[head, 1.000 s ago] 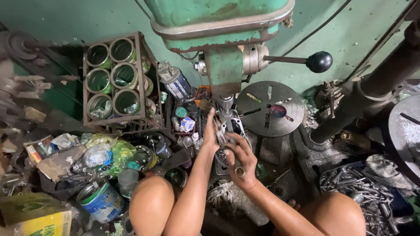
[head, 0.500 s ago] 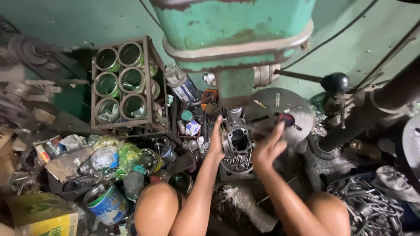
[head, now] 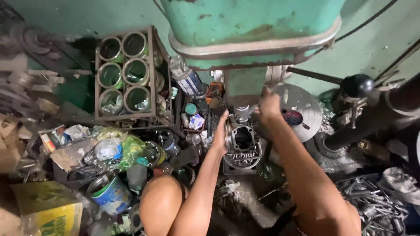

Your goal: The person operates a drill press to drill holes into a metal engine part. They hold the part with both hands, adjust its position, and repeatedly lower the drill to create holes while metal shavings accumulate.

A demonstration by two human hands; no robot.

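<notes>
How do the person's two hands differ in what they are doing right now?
The left hand rests flat against the side of the finned metal cylinder part under the green drill press, while the right hand is raised higher, up by the press spindle. The left hand's fingers are stretched out; the right hand's are curled. Both are bare and work close to the same part.

Single head-worn camera looks steeply down from close above, the green drill press head [head: 253, 35] filling the upper centre of the frame, both forearms rising from the lower edge, cluttered floor spreading left and right.
</notes>
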